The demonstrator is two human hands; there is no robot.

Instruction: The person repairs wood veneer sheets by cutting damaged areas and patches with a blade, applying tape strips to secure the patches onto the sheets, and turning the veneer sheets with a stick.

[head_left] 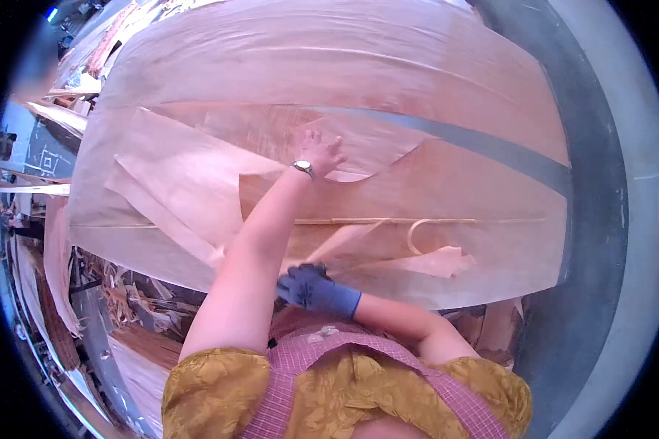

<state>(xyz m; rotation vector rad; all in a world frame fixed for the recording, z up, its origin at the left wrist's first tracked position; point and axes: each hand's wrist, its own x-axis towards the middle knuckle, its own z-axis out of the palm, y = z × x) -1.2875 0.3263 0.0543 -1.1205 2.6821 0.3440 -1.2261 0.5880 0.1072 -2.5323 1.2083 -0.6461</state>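
My left hand (321, 152), bare and with a watch at the wrist, reaches to the middle of the table. Its fingers are spread flat on a loose piece of thin wood veneer (377, 150). Close to my body, my right hand (311, 287) wears a blue glove and is closed at the near edge of the sheets; what its fingers hold is hidden. Beside it lie a narrow veneer strip (351, 238) and a torn scrap (439, 262) with a curled end. Another pale veneer piece (176, 161) lies left of my left forearm.
Large veneer sheets (293, 66) cover the table, with a grey gap (490, 144) between them on the right. Broken veneer scraps (135, 296) are heaped below the left edge. A grey floor strip (600, 219) runs along the right. A blurred person (36, 66) is at far left.
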